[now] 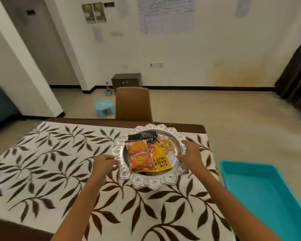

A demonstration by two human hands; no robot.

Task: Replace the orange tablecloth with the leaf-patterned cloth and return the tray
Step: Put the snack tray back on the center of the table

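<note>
Brown leaves on cream: the leaf-patterned cloth [59, 162] already covers the table nearest the viewer; on it, toward the far right edge, sits the silver tray [150, 182] of snack packets [141, 155]; the left hand [103, 162] pinches its left rim, the right hand [189, 152] curls over its right rim, so it lies squarely between both; no orange cloth shows; beyond, a brown chair [133, 103].

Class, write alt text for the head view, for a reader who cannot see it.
Two hands, left hand and right hand, hold a silver tray of snack packets by its rim over a table covered with a leaf-patterned cloth. A turquoise bin stands at right.
</note>
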